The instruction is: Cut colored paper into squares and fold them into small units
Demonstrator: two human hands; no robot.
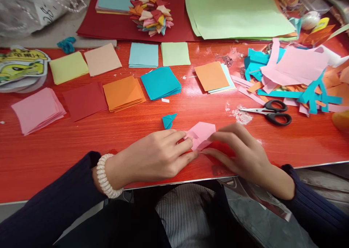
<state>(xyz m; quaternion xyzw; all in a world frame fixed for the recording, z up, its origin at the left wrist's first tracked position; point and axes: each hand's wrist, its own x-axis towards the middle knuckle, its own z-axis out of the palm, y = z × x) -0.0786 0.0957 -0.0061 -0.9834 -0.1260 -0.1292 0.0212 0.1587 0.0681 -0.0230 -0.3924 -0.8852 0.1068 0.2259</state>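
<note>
A small pink folded paper (pixel 202 134) lies on the red table (pixel 81 142) near its front edge. My left hand (pixel 155 155) pinches the paper's left edge with thumb and fingers drawn together. My right hand (pixel 240 150) presses its fingertips down on the paper's right and lower edge. A finished teal folded piece (pixel 169 120) sits just beyond the hands. A pale beaded band circles my left wrist.
Stacks of square paper lie across the table: pink (pixel 36 110), dark red (pixel 85 100), orange (pixel 123 93), teal (pixel 160 82). Black-handled scissors (pixel 268 111) rest at right beside paper scraps (pixel 294 77). A pile of folded pieces (pixel 151 13) sits at the back.
</note>
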